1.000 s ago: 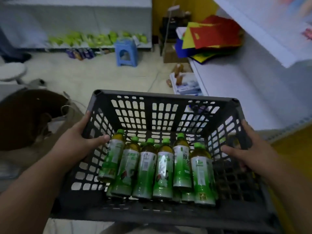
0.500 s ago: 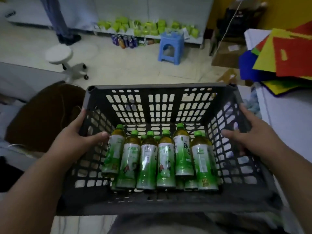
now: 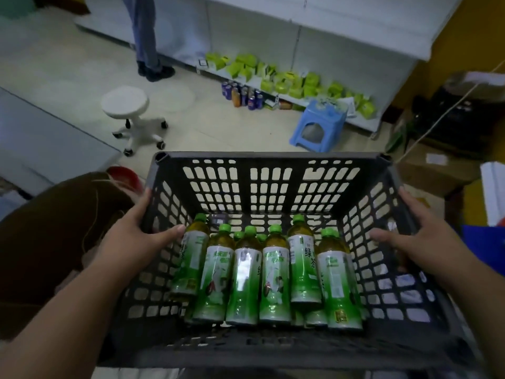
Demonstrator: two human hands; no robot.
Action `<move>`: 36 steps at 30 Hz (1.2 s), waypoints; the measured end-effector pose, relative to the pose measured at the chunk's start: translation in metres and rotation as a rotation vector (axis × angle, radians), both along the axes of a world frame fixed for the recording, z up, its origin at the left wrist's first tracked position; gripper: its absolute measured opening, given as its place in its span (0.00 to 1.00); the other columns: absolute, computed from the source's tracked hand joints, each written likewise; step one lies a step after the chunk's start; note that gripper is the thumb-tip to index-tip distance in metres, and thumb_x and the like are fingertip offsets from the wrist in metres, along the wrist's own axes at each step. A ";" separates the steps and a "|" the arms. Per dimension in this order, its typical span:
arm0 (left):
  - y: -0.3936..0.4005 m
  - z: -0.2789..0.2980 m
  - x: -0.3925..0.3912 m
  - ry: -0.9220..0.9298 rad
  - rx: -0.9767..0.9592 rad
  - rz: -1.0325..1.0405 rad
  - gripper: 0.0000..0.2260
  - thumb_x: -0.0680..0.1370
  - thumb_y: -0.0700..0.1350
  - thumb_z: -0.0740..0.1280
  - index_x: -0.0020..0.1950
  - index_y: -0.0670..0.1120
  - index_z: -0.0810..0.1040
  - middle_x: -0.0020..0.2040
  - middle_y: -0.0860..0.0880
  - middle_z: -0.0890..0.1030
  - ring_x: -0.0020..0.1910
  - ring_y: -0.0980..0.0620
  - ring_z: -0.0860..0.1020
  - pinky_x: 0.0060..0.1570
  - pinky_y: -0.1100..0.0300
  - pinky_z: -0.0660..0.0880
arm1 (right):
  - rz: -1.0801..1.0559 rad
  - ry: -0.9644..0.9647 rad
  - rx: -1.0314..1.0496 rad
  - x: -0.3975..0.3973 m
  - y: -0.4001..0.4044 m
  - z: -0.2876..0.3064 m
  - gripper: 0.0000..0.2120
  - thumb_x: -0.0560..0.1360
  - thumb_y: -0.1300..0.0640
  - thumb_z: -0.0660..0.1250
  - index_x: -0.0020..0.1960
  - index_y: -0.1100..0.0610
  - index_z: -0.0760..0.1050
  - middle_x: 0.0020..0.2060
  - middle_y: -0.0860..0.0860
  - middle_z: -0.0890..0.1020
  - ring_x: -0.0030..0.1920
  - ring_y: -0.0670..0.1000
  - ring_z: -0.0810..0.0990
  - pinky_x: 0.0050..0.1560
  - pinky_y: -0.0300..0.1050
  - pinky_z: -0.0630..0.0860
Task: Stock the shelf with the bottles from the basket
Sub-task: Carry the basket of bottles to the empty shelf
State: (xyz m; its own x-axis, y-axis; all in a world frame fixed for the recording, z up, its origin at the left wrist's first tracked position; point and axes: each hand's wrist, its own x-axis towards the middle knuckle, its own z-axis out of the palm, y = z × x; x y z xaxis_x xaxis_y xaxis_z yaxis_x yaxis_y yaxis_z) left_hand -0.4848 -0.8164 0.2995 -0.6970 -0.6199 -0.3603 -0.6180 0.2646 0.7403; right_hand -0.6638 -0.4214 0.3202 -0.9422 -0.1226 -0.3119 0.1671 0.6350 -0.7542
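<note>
I've got the dark basket (image 3: 270, 170) right in front of me, carried level, its far rim square to the view. My left hand (image 3: 136, 236) grasps the left wall, thumb hooked inside over the rim and fingers wrapped down the outside. My right hand (image 3: 418, 242) grasps the right wall the same way, thumb inside, fingers outside. That grip matches the earlier frames on both sides.

The bottles (image 3: 270, 272) lie in the near half of the basket, green caps pointing away from me, packed side by side in a row of six, with more caps and bottoms showing underneath. They sit just as they did a moment ago; none has left the basket.

What has changed is the room behind. The view has swung left: the white shelf that filled the right side a second ago is gone from sight, and so is the stack of coloured sheets. Now the far wall shelf (image 3: 314, 28) runs across the top, with green boxes (image 3: 287, 77) along its bottom board and a cluster of cans (image 3: 243, 95) on the floor just in front. The blue plastic stool (image 3: 319, 124) has come much nearer, just beyond the basket's far right corner. The white wheeled stool (image 3: 131, 116) stands far left, and a person's legs (image 3: 147, 42) stand beyond it. A brown bag (image 3: 54, 242) sits beside my left arm; a cardboard box (image 3: 434, 168) sits to the right.
</note>
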 end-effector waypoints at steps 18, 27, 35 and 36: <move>-0.148 0.010 -0.416 0.062 -0.064 0.346 0.43 0.69 0.57 0.76 0.77 0.67 0.55 0.68 0.48 0.76 0.44 0.58 0.75 0.38 0.62 0.71 | 0.294 0.033 -0.028 -0.528 -0.221 0.017 0.53 0.59 0.45 0.80 0.76 0.31 0.55 0.64 0.48 0.74 0.32 0.55 0.81 0.26 0.51 0.80; -0.314 0.016 -0.541 0.161 0.008 0.602 0.45 0.63 0.60 0.74 0.77 0.67 0.56 0.65 0.51 0.76 0.54 0.49 0.77 0.58 0.48 0.75 | 0.574 0.118 -0.043 -0.728 -0.470 0.030 0.52 0.55 0.40 0.78 0.75 0.33 0.60 0.63 0.49 0.76 0.42 0.52 0.80 0.32 0.47 0.78; -0.509 0.020 -0.661 0.056 -0.097 0.582 0.43 0.68 0.60 0.74 0.76 0.70 0.53 0.64 0.52 0.78 0.51 0.53 0.76 0.54 0.50 0.75 | 0.612 0.129 -0.004 -0.855 -0.671 0.013 0.48 0.65 0.53 0.80 0.78 0.39 0.59 0.68 0.52 0.75 0.45 0.48 0.76 0.27 0.34 0.70; -0.532 0.020 -0.675 0.064 -0.097 0.598 0.42 0.69 0.59 0.75 0.77 0.69 0.54 0.66 0.51 0.78 0.50 0.54 0.76 0.52 0.52 0.74 | 0.619 0.129 -0.028 -0.873 -0.699 0.014 0.48 0.65 0.53 0.80 0.78 0.39 0.59 0.68 0.51 0.75 0.44 0.47 0.77 0.27 0.34 0.70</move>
State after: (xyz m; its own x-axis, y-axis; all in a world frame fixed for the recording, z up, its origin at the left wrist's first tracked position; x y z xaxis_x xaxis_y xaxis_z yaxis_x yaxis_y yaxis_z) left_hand -1.1601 -1.3482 0.3197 -0.2363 -0.9385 -0.2516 -0.6352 -0.0468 0.7709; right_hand -1.5368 -1.1201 0.3338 -0.7236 -0.6638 -0.1892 -0.3187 0.5644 -0.7615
